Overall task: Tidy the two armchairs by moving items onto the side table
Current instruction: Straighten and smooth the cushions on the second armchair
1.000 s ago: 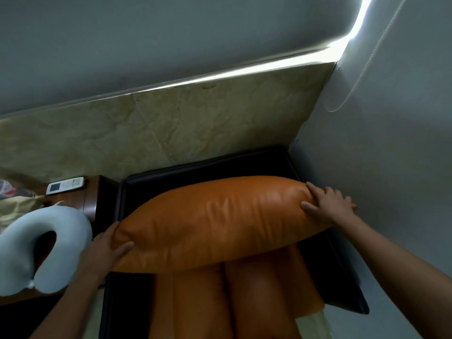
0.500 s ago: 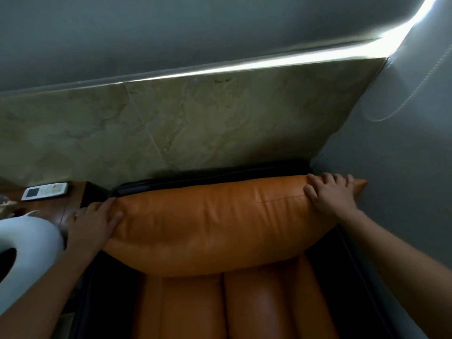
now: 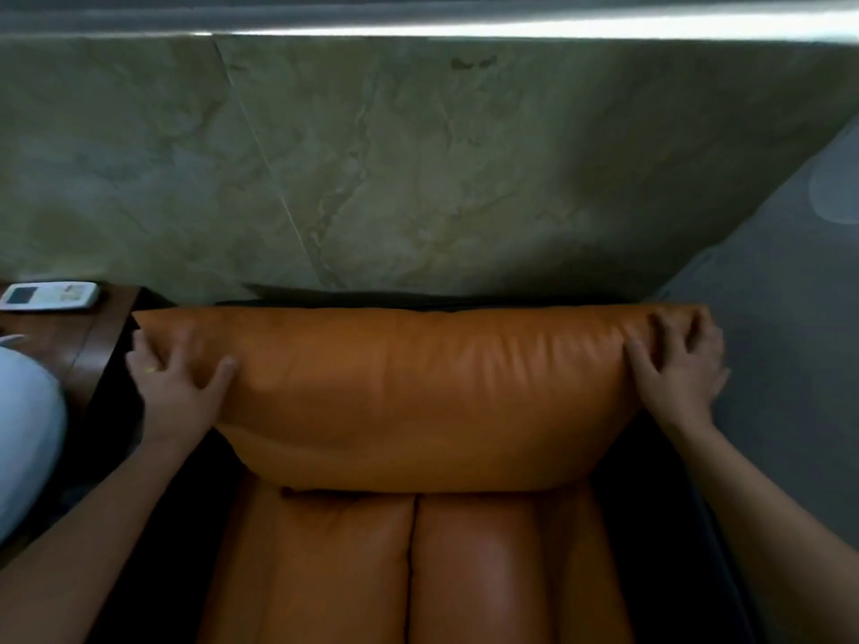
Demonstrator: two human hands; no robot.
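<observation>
An orange leather back cushion (image 3: 418, 392) stands upright at the rear of the armchair, against the marble wall. My left hand (image 3: 179, 388) grips its left end and my right hand (image 3: 674, 369) grips its right end, fingers pressed into the leather. Below it lies the orange seat cushion (image 3: 409, 569) in the dark armchair frame (image 3: 650, 504). The wooden side table (image 3: 69, 337) is at the left, with a white remote control (image 3: 49, 296) on it and a pale neck pillow (image 3: 25, 434) at the frame's left edge, partly cut off.
A greenish marble wall panel (image 3: 418, 169) rises directly behind the armchair. A grey wall (image 3: 790, 318) closes in the right side, close to the armrest. A bright light strip (image 3: 511, 27) runs along the top.
Both hands have pushed the back cushion back and upright against the wall. The view has shifted closer and lower, so the side table and neck pillow slid toward the left edge.
</observation>
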